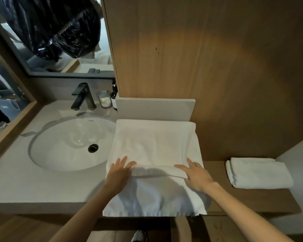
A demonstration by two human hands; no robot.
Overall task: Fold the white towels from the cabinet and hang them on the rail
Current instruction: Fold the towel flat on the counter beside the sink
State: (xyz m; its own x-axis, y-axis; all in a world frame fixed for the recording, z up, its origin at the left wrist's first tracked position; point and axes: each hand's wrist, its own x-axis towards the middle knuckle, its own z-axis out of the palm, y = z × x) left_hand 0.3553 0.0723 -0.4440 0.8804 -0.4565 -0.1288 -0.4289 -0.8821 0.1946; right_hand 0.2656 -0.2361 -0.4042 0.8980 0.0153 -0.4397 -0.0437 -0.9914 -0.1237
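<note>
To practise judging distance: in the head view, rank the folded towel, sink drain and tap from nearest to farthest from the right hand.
1. Folded towel, on the ledge just right of the right hand.
2. Sink drain, left, in the basin.
3. Tap, farther left, behind the basin.

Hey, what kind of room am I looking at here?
Probably a bathroom, perhaps a hotel's: a sink with a dark tap set in a counter below a mirror, a white towel spread beside it, and a folded towel on the wooden shelf.
</note>
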